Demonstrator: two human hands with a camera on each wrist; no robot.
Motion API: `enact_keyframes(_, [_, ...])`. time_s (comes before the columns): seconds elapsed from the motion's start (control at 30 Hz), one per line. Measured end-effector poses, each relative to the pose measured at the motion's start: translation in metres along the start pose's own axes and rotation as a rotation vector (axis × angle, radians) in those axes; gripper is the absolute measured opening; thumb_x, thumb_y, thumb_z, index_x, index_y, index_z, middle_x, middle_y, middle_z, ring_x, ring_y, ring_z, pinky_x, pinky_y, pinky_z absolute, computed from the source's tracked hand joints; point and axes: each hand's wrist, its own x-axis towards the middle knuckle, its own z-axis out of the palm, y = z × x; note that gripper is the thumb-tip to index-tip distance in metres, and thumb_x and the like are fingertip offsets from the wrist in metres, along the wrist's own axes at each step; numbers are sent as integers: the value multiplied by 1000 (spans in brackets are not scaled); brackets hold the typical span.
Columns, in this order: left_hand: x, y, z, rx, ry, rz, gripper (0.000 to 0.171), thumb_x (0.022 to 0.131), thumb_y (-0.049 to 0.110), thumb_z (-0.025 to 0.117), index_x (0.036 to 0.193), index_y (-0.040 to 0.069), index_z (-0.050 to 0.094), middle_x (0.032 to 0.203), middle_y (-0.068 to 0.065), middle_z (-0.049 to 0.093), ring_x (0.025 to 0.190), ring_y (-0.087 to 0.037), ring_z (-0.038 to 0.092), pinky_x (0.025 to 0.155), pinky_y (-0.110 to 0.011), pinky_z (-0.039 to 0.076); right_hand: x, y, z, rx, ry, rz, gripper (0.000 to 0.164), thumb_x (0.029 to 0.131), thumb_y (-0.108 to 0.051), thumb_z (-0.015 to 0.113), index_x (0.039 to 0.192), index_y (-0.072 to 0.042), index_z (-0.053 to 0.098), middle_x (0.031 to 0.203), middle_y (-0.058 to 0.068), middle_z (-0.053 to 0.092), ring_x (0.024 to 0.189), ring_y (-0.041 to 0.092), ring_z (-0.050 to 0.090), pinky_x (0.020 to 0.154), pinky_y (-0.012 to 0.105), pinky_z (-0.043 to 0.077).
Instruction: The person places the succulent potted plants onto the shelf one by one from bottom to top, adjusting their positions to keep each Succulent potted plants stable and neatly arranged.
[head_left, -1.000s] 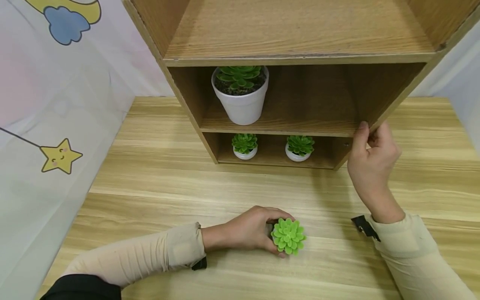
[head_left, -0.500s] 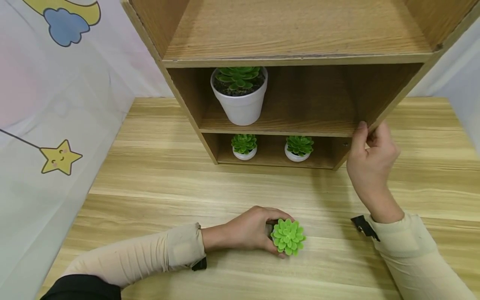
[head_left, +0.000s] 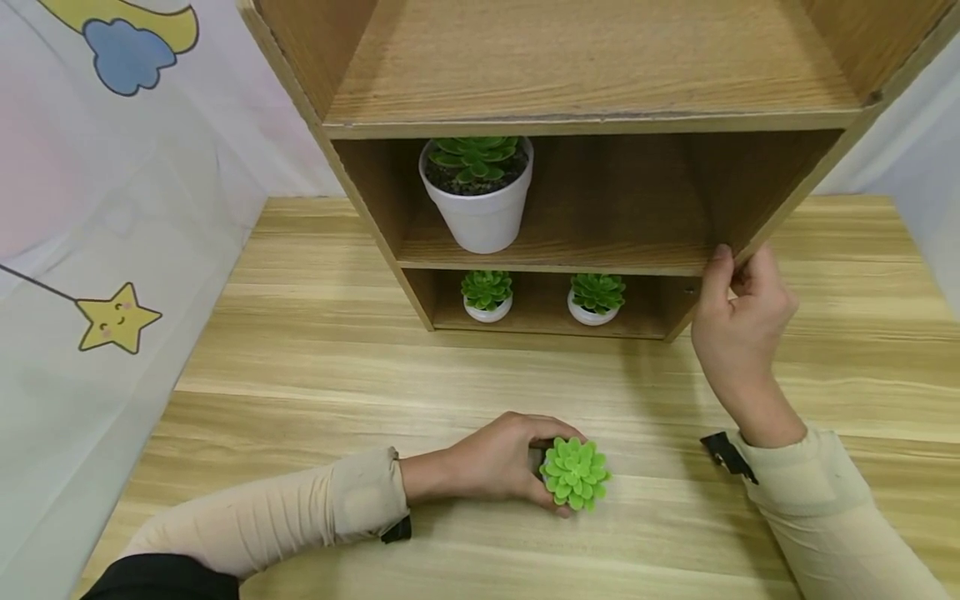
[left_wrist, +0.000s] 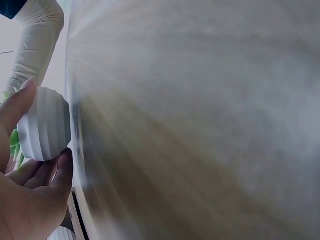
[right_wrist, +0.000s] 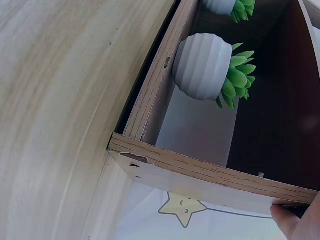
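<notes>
My left hand grips a small potted succulent over the front of the table. The plant has light green leaves, and its white ribbed pot sits between my thumb and fingers in the left wrist view. At the right side of a wooden shelf unit, my right hand pinches the front edge of the side panel. The thumb rests inside and the curled fingers lie around the outside. In the right wrist view only part of this hand shows, at the panel's edge.
On the middle shelf stands a larger succulent in a white pot. Two small succulents in white pots, one at left and one at right, stand in the bottom compartment. A printed curtain borders the table on the left.
</notes>
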Motion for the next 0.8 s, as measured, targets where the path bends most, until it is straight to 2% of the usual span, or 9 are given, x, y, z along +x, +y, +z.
enact_keyframes(0.33, [0,2,-6,-38,17,-19,68,67,29,92,128,18,63,121,14,62,111,2,54,98,-19,41,-1,1,1,-6,13,0,23,98,-6,51,91,13,62,74,-10,55,67,0,56,63,11,44])
enact_keyframes(0.57, [2,6,-8,-2,36,-22,70,67,32,92,129,16,63,124,11,62,113,0,53,100,-20,39,0,2,0,-14,5,-3,23,98,-6,51,94,12,64,75,-10,56,70,-1,59,63,11,44])
enact_keyframes(0.8, [1,7,-9,-12,58,-29,69,67,30,93,128,17,63,124,12,62,113,0,54,100,-20,40,-1,2,-1,-12,1,-2,23,98,-7,52,92,12,64,75,-7,57,70,0,60,64,11,45])
